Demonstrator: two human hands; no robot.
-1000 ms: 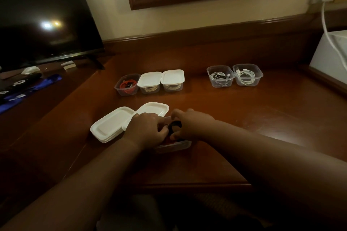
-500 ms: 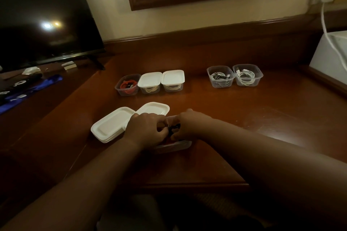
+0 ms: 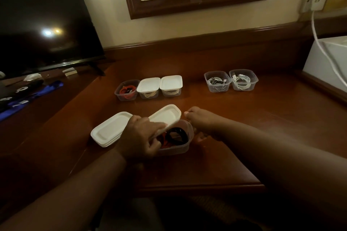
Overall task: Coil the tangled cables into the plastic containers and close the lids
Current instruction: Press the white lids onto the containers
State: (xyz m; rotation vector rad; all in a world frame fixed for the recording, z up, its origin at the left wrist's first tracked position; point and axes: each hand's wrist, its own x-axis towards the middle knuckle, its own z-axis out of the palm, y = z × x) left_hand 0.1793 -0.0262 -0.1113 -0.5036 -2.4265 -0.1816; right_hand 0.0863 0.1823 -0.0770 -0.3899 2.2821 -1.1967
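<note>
- Wooden desk (image 3: 234,118), reddish-brown, glossy.
- Back row left: open tub with red cable (image 3: 127,90), touching two lidded tubs (image 3: 149,88) (image 3: 171,85).
- Back right: two open tubs of cables (image 3: 217,81) (image 3: 243,80), side by side.
- Front: open tub (image 3: 175,145) with black and red cables; stack of white lids (image 3: 109,129) to its left.

A clear plastic container (image 3: 174,146) is sitting near the bench's front edge, holding a black coil (image 3: 177,135) and a red cable (image 3: 164,141). A white lid (image 3: 166,116) is tilting over its 10 o'clock corner. At 9 o'clock, stacked white lids (image 3: 109,130) are lying flat.
</note>
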